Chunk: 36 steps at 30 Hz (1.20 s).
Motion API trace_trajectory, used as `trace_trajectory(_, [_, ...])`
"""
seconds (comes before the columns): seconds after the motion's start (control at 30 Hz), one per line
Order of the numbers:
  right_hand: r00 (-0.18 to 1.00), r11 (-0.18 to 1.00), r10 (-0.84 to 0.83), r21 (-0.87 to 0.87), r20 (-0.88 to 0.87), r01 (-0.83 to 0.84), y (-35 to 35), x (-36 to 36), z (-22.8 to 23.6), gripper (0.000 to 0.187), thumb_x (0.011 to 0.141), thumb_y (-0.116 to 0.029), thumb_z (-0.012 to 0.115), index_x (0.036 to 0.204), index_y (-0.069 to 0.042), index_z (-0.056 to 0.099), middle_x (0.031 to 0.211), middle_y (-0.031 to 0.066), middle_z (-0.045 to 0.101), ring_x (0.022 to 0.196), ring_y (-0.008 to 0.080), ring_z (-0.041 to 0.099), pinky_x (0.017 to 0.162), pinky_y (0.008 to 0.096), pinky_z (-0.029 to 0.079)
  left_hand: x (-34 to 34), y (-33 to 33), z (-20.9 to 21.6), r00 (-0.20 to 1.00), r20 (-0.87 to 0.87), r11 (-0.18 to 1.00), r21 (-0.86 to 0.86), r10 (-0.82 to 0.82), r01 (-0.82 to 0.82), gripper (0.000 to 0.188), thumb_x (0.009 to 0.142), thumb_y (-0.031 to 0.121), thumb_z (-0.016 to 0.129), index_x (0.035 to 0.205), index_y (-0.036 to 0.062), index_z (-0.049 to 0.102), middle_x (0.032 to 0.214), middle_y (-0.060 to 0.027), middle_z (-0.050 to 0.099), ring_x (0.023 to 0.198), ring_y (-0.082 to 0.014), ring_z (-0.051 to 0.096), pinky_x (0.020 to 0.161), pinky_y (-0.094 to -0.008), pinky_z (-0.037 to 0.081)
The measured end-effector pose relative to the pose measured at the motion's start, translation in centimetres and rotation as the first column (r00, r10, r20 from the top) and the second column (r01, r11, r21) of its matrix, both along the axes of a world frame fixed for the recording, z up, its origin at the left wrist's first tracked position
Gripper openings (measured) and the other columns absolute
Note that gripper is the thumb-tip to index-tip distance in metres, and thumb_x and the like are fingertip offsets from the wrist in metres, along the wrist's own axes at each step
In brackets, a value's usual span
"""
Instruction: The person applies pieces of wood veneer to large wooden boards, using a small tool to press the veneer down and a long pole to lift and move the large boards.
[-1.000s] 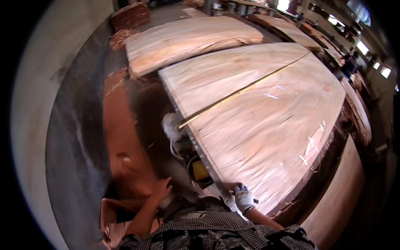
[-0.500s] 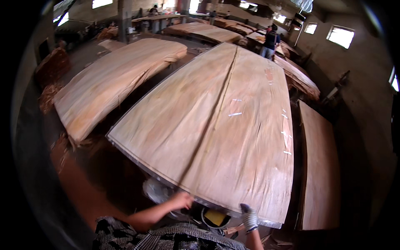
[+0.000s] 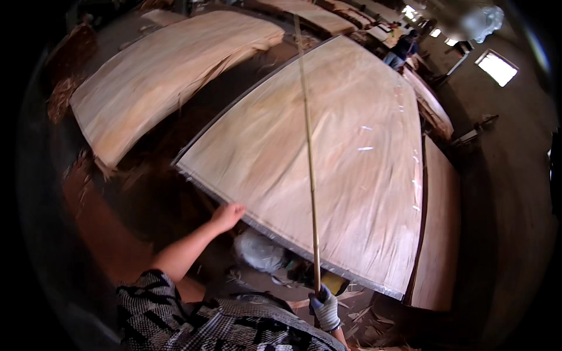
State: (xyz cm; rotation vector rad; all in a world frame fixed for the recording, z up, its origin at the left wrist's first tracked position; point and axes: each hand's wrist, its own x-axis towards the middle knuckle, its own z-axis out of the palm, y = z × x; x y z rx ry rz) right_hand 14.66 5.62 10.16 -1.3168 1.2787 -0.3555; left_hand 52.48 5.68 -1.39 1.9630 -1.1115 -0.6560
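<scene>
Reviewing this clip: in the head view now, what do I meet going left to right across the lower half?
Reddish-brown strip → bare left hand → gloved right hand gripping a slender pole → narrow pale sheet.

The gloved right hand (image 3: 326, 310) grips the lower end of a long stick (image 3: 310, 158) just outside the near edge of the counter (image 3: 281, 240). The stick extends above a pale wood sheet (image 3: 363, 193) and past the counter's far left edge. White tape strips (image 3: 366, 148) mark the sheet. The bare left hand (image 3: 228, 217), fingers curled, is at the near edge, toward its left corner.
</scene>
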Motion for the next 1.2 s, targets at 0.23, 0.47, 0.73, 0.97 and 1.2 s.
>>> trace_trajectory(0.23, [0.952,0.900,-0.242,0.323,-0.185,0.292,10.4,-6.9,-8.6,0.012,0.079,-0.009,0.063,0.088,-0.001,0.064,0.073,0.0105,0.065,0.058,0.0149,0.058,0.050,0.0257,0.046,14.6,-2.5,4.6,0.673,0.540,0.857,-0.406,0.505,-0.317,0.047,0.074,0.010,0.061,0.119,0.0068,0.047,0.125,-0.0171,0.045,0.115,-0.0330,0.043,0.097,-0.0435,0.034])
trace_trajectory(0.47, [0.956,0.957,-0.029,0.270,-0.291,0.111,10.1,-5.0,-4.7,0.017,0.078,-0.009,0.064,0.093,0.000,0.063,0.076,0.0110,0.064,0.064,0.0157,0.058,0.057,0.0275,0.046,17.9,-0.6,-5.6,0.574,0.688,0.647,0.197,0.444,-0.737,0.048,0.077,0.026,0.062,0.118,0.0049,0.051,0.120,-0.0199,0.050,0.116,-0.0330,0.044,0.097,-0.0414,0.035])
trace_trajectory(0.73, [0.951,0.987,-0.042,0.132,-0.307,0.087,11.6,-4.2,-5.0,0.024,0.077,-0.010,0.064,0.098,0.000,0.063,0.080,0.0115,0.064,0.070,0.0165,0.058,0.064,0.0295,0.047,4.6,-10.0,2.3,0.881,0.462,0.970,-0.243,0.107,0.010,0.010,0.057,0.007,0.060,0.064,0.0004,0.057,0.079,-0.0179,0.056,0.078,-0.0359,0.054,0.075,-0.0437,0.044])
trace_trajectory(0.97, [0.988,0.987,-0.153,-0.048,-0.024,0.152,11.9,-2.5,-7.3,0.022,0.077,-0.005,0.061,0.098,0.003,0.063,0.082,0.0101,0.064,0.073,0.0158,0.058,0.067,0.0281,0.047,-3.9,-14.1,9.0,0.729,-0.576,0.856,-0.516,-0.370,0.026,0.014,0.080,0.018,0.061,0.078,0.0039,0.063,0.081,-0.0047,0.064,0.078,-0.0121,0.058,0.072,-0.0255,0.047])
trace_trajectory(1.2, [0.927,0.917,-0.374,0.138,-0.025,0.374,7.4,0.9,-2.1,0.018,0.078,-0.010,0.063,0.091,0.003,0.063,0.077,0.0051,0.062,0.068,0.0109,0.054,0.060,0.0254,0.044,8.4,-5.9,9.4,0.016,-0.914,0.757,-0.347,-0.406,-0.553,0.026,0.084,0.024,0.051,0.102,0.0068,0.058,0.104,-0.0069,0.061,0.097,-0.0207,0.056,0.086,-0.0386,0.044])
